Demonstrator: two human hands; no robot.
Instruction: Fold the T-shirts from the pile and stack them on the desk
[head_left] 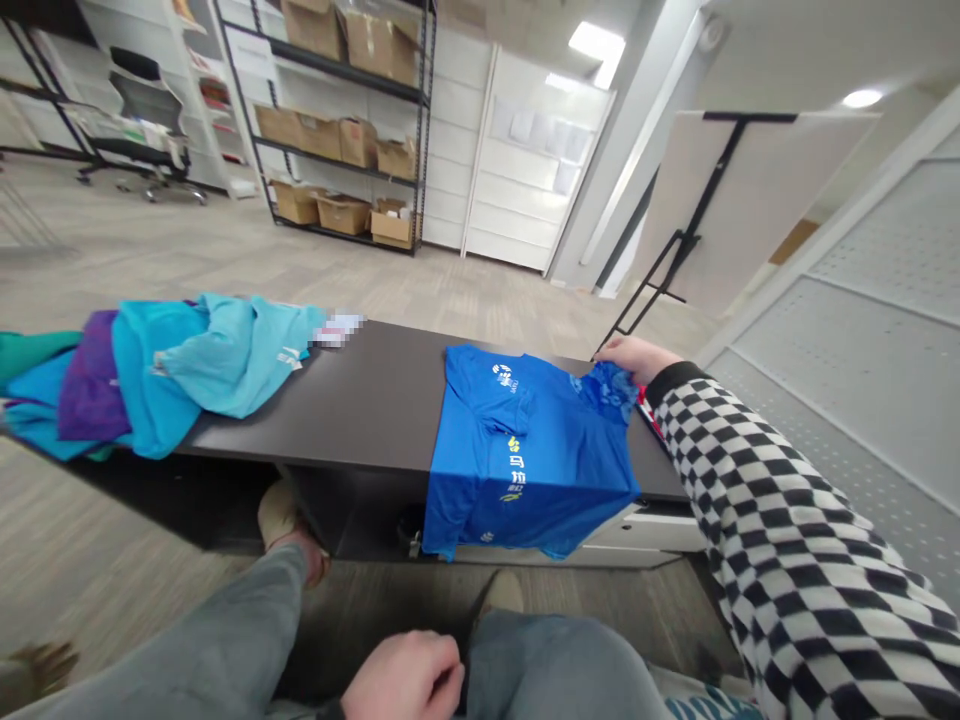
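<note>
A blue T-shirt point(555, 440) with white and yellow print lies on the dark table point(360, 390), its lower part hanging over the front edge. One sleeve is folded inward across its left part. At the shirt's right sleeve, my right hand point(636, 358) is closed on the fabric, near the table's far edge. My left hand point(409, 675) rests low in front of my lap, away from the shirt, with its fingers curled and nothing visible in them.
Light-blue, purple and green clothes point(180, 370) are heaped on the table's left end, beside a small blurred label. A red and white item point(651, 412) lies right of the shirt. Beyond stand shelves with cardboard boxes point(341, 215) and a board on a black stand point(705, 200).
</note>
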